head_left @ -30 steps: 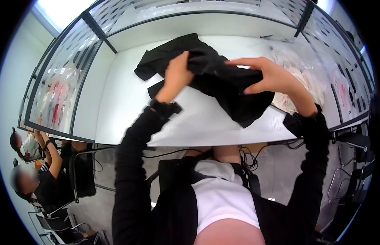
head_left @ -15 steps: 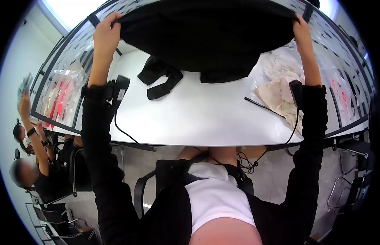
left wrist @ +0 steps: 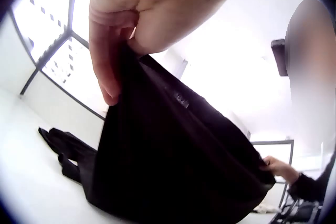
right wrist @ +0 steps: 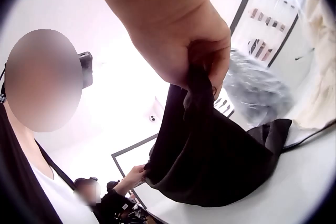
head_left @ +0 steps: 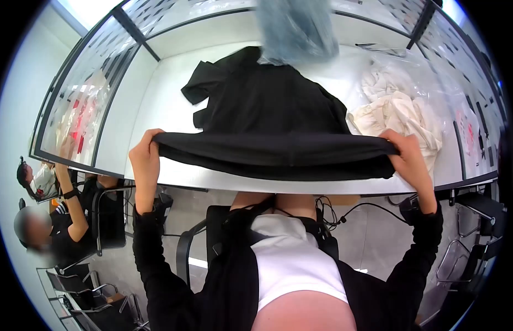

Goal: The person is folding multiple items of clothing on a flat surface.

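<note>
A black garment (head_left: 273,99) lies over the white table, its near edge lifted and stretched between both hands at the table's front. My left hand (head_left: 145,160) pinches the left corner of that edge; in the left wrist view the left hand (left wrist: 152,19) has thumb and fingers on the black cloth (left wrist: 173,155). My right hand (head_left: 411,160) grips the right corner, and in the right wrist view the right hand (right wrist: 194,45) holds a bunched fold of the cloth (right wrist: 210,161). A sleeve (head_left: 204,83) spreads out at the garment's far left.
A clear bag with bluish contents (head_left: 297,30) is at the table's far side, over the garment's far edge. Cream cloth (head_left: 399,118) and clear plastic lie at the right. Mesh panels frame the table (head_left: 149,116). Two other people are at the left.
The garment, bunched at first and then raised high, has come down over the table, both hands lowered toward the front edge. The bluish bag has come into view at the far side.
</note>
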Demonstrator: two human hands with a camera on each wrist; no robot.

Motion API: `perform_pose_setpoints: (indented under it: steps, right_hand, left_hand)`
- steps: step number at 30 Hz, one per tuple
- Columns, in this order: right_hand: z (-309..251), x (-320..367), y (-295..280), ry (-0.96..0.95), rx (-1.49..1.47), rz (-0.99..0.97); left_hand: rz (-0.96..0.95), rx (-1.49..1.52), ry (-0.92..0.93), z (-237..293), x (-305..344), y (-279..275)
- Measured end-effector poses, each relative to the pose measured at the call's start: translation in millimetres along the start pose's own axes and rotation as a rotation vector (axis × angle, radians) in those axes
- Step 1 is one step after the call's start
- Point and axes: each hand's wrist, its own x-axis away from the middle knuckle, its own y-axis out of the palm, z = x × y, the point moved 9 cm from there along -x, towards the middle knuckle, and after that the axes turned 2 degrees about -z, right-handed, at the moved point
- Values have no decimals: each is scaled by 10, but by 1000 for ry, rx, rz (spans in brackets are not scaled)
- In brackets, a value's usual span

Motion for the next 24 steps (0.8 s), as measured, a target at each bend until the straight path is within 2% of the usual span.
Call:
perform_pose_setpoints:
  steps: [2, 4, 5, 6, 8, 12, 16, 21, 24]
  right_hand:
    - [26, -80, 76, 121, 2, -66]
    - [22, -141, 191, -28, -45, -38]
    - [19, -175, 218, -106, -67, -19]
    - [89, -198, 301, -85, -10, -134]
    - [39, -211, 362, -132, 69, -213]
    - [196, -279, 494, -127, -14, -377]
    - [363, -306, 640, -126, -100, -548]
    - [637, -376, 702, -165, -160, -593]
    - [713, -438, 575, -215, -263, -485]
  left_hand:
    - [-83, 387, -117, -131, -26, 243]
    - [-154, 824, -222, -106, -38, 504]
    - [-211, 921, -241, -98, -68, 614]
    - [-270, 1003, -286, -49, -88, 702]
    - [-329, 1193, -312, -23, -156, 860]
    - [-352, 1195, -355, 176, -281, 1025]
    - [-496, 1099, -363, 393, -416, 1246]
    - [-535, 1050, -379, 540, -628, 1528]
    - [-579, 1050, -375, 629, -747, 1601]
